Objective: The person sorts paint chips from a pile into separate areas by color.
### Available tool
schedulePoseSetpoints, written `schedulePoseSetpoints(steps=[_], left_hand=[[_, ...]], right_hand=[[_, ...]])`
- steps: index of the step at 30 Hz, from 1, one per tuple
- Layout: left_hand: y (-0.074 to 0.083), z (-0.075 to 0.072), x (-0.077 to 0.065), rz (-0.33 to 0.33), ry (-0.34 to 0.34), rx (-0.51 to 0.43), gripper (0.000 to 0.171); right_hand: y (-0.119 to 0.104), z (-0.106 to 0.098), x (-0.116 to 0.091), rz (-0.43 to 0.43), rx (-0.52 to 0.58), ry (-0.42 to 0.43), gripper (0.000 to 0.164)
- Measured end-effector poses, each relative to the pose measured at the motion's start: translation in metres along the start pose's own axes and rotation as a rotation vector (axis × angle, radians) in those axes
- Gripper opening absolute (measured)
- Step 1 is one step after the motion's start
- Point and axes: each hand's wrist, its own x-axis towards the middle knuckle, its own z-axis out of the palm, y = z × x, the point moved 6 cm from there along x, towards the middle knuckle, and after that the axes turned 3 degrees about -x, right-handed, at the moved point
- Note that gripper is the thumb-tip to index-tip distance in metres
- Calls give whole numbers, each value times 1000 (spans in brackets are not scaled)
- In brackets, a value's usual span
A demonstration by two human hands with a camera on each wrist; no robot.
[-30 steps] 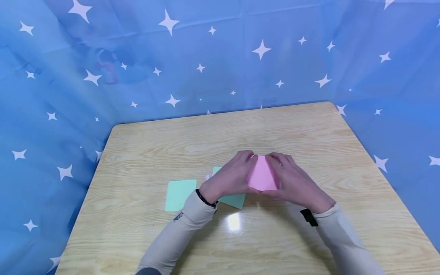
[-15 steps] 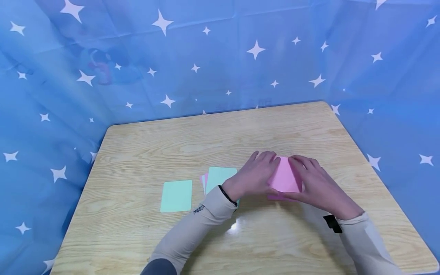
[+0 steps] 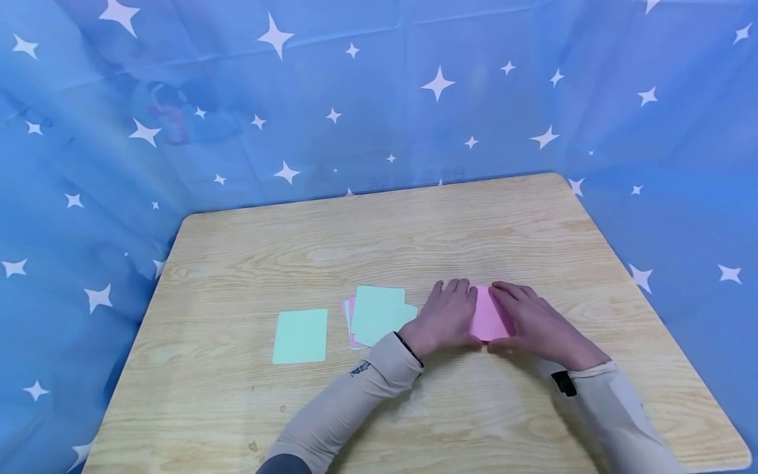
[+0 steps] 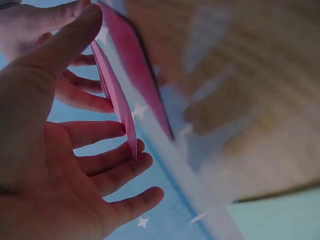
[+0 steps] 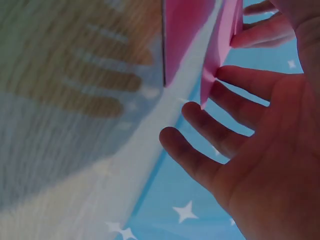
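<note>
Both hands hold one thin pink square card (image 3: pixel 490 317) between them, right of the table's middle. My left hand (image 3: pixel 445 317) pinches its left edge and my right hand (image 3: pixel 535 326) its right edge. In the left wrist view the held card (image 4: pixel 114 92) hovers at a slight angle close over a second pink card (image 4: pixel 137 65), which lies flat on the table. The right wrist view has the same pair, the held card (image 5: pixel 220 55) above the lying card (image 5: pixel 182 37). From the head, the lower card is almost wholly covered.
Left of my left hand lies a loose, fanned pile of mint green and pink cards (image 3: pixel 379 316). Farther left, a single mint green card (image 3: pixel 300 336) lies flat. The wooden table (image 3: pixel 355 243) meets a blue star-patterned cloth (image 3: pixel 331 79) at its back and sides.
The hands have carried the pink card to the right, away from the green cards, and then lowered it over the other pink card. More of the fanned pile is uncovered.
</note>
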Motion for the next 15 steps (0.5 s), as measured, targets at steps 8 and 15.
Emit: schedulePoseSetpoints(steps=[8, 15], left_hand=[[3, 11, 0, -17, -50, 13, 95], [2, 14, -1, -30, -81, -23, 89]], right_hand=[[4, 9, 2, -4, 18, -36, 99], [1, 9, 5, -19, -15, -61, 94]])
